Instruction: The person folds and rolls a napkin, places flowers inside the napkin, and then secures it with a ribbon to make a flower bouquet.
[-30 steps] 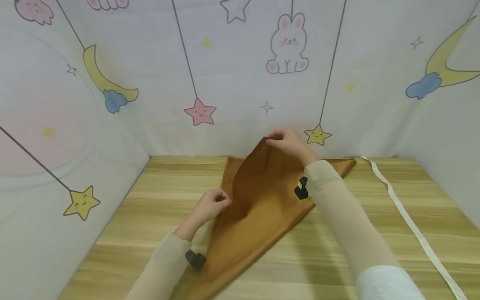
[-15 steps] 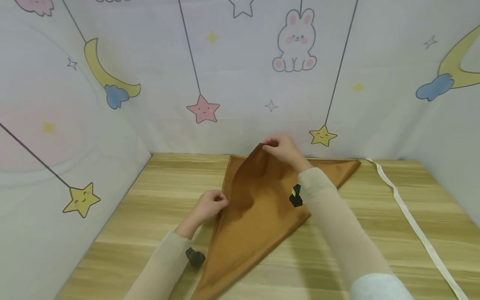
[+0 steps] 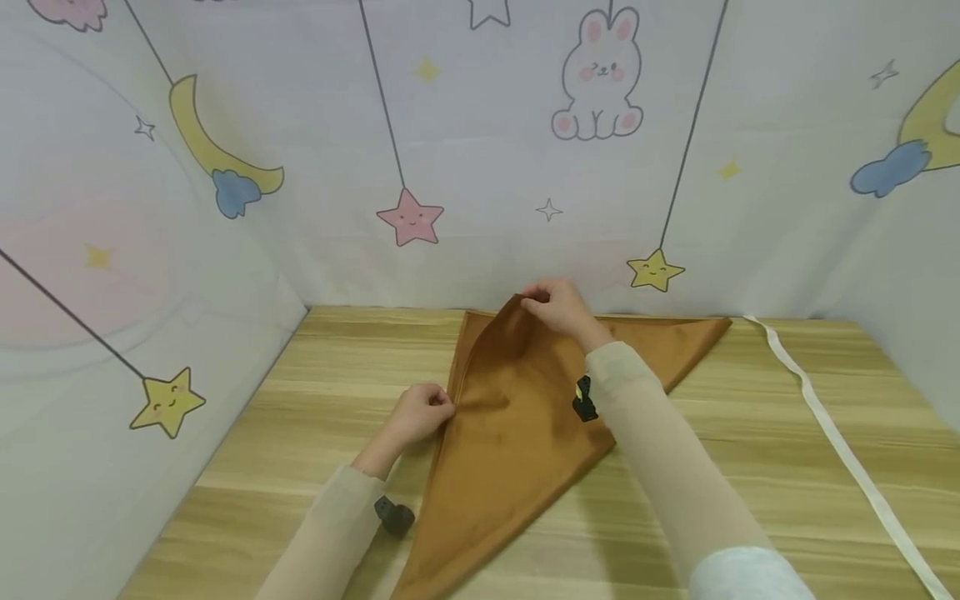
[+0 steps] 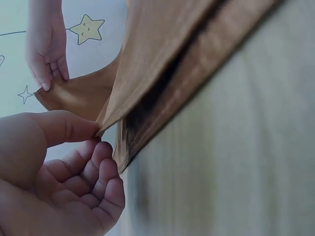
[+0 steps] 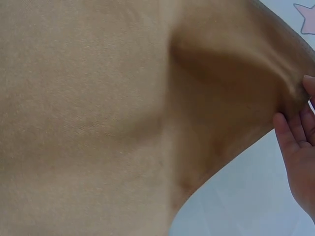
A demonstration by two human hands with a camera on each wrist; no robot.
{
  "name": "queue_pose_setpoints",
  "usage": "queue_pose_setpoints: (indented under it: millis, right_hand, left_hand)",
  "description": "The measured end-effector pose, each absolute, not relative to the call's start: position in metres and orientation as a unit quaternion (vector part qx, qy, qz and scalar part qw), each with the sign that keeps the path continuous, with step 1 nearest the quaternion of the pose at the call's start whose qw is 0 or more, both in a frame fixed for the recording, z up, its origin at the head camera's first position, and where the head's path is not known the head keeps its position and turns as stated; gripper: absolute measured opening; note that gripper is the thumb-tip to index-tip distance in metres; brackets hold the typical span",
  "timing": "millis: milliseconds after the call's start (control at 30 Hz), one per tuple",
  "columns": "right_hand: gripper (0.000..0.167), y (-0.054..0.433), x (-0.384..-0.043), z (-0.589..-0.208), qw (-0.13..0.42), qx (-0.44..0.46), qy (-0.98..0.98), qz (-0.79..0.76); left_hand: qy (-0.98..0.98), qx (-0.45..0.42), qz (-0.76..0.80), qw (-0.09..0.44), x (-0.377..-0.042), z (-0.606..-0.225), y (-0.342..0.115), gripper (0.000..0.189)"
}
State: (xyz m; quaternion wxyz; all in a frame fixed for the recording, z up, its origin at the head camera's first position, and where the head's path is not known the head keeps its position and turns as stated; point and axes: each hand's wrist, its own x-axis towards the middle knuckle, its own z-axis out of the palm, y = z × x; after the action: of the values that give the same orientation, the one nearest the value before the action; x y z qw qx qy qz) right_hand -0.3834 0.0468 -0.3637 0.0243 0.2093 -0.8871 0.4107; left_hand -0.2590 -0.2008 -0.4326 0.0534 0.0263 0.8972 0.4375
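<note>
A brown cloth (image 3: 525,433), folded into a triangle, lies on the wood-grain table. My left hand (image 3: 420,414) pinches the upper layer's left edge between thumb and forefinger; the left wrist view shows the cloth (image 4: 142,64) raised there, a dark gap between it and the layer below. With thumb and fingers my right hand (image 3: 558,310) pinches a corner of the upper layer near the back edge, holding it lifted above the lower layer's corner. In the right wrist view the right hand (image 5: 301,147) grips that corner, and the cloth (image 5: 83,118) fills most of the picture.
A white strap (image 3: 832,433) runs along the right side of the wood-grain table (image 3: 300,392). Behind the table hangs a pale curtain (image 3: 480,150) printed with stars, moons and a bunny, which also closes off both sides.
My right hand has come down and slightly left with the cloth corner, so the raised flap stands lower and flatter. The left hand keeps its pinch on the left edge, almost in place.
</note>
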Motion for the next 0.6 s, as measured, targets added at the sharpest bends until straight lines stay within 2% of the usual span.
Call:
queue_pose_setpoints:
  millis: [600]
  right_hand:
    - [0.022,0.015,-0.396,-0.38,0.031,0.204,-0.89,0.406]
  left_hand:
    - [0.91,-0.013,0.409,0.063,-0.259,-0.434,-0.206,0.007]
